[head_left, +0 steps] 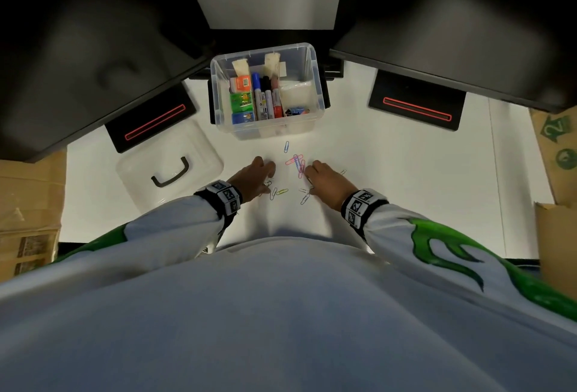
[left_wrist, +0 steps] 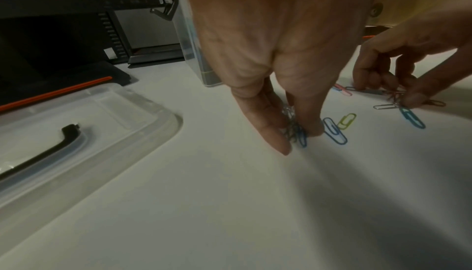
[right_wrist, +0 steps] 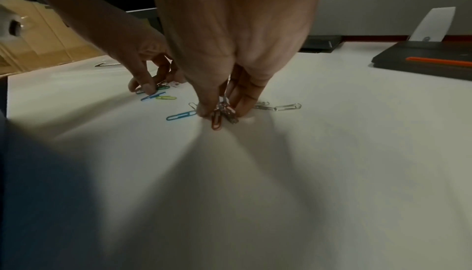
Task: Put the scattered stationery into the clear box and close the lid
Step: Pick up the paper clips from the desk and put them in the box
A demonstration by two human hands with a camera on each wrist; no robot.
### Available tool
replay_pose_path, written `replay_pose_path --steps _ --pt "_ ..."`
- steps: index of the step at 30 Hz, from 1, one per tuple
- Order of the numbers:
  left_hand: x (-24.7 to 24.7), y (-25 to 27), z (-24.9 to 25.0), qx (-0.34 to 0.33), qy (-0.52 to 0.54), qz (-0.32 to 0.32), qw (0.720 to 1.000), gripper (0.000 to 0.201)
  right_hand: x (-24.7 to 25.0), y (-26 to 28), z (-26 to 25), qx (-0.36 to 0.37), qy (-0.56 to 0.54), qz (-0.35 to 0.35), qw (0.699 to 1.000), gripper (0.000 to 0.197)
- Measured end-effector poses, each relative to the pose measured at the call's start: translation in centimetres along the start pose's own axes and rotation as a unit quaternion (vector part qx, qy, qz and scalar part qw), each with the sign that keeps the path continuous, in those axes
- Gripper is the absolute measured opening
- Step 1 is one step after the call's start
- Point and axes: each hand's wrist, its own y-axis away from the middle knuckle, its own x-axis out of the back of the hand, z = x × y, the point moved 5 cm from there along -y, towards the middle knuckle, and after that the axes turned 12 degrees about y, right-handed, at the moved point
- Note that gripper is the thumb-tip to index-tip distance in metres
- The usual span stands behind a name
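Coloured paper clips lie scattered on the white table in front of the clear box, which stands open and holds markers, small coloured boxes and binder clips. My left hand pinches a small bunch of paper clips against the table between thumb and fingers. A blue clip and a yellow-green clip lie just beside it. My right hand pinches another bunch of clips, a red one sticking out below. Silver clips lie next to it.
The clear lid with its black handle lies flat at the left of the box. Two black monitor bases with red stripes flank the box under dark screens. Cardboard boxes stand at both table sides.
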Motion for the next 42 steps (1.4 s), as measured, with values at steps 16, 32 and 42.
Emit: replay_pose_path --steps 16,32,42 --pt "4.3 1.5 3.0 -0.063 0.193 0.065 0.977 0.006 6.3 1.7 0.0 -0.018 -0.143 0.078 0.987 0.015" --pt "19.2 -7.3 10.8 -0.028 0.278 0.320 0.905 0.017 21.1 -9.2 6.1 -0.206 -0.294 0.321 0.877 0.017" --pt "17.1 -4.5 10.7 -0.096 0.209 0.314 0.921 0.024 18.2 -5.5 6.5 -0.155 -0.277 0.289 0.903 0.015"
